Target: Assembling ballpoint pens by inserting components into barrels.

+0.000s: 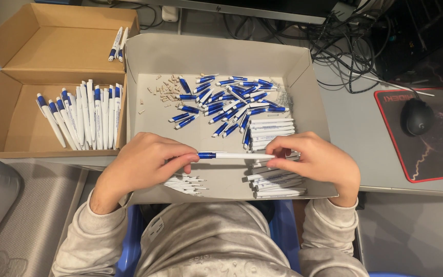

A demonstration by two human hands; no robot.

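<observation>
1. While you hold it level above the near part of the grey tray (314, 97), the pen (234, 155) spans the gap between your two hands: your left hand (142, 166) pinches its blue end between thumb and fingers, and your right hand (319, 161) closes its fingertips around the white end.
2. Both hands are narrow, each gripping the same pen, with wrists resting near the tray's near edge.
3. Under your right hand lies a stack of white barrels (273, 133), running from the middle of the tray to its near right corner.
4. Just beyond that stack, toward the far side, a loose heap of blue pen parts (226, 97) is scattered; left of it sit small beige pieces (165, 90).
5. Near your left hand, thin white refills (185, 183) lie in a small bundle on the tray floor.
6. To the left, a brown cardboard box (6, 118) holds a row of finished pens (85, 118), blue ends pointing far; two more pens (118, 44) lie in its far section.
7. On the tabletop (360, 133) to the right, a black mouse (416, 116) sits on a red-edged mat (437, 154).
</observation>
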